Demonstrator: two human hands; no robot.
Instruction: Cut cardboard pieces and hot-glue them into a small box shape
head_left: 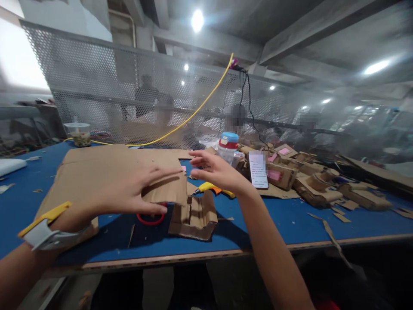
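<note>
My left hand (129, 193), with a pale watch strap at its wrist, hovers over the near right part of a large flat cardboard sheet (106, 168). Its fingers are spread, and the thumb lies beside the cut edge. Below the thumb a red ring-shaped handle (151, 220) shows; the rest of it is hidden. My right hand (217, 172) is raised, fingers apart and holding nothing, above a yellow tool (208, 187) with an orange part and a dark tip. Between the hands and nearer me stands a folded, grooved cardboard block (195, 221).
Behind my right hand stands a clear bottle with a blue lid (229, 142). A lit phone (258, 170) leans against piled cardboard parts (318, 187) on the right. A plastic tub (79, 134) sits at the back left. A yellow cable (196, 110) crosses a perforated metal screen (106, 86).
</note>
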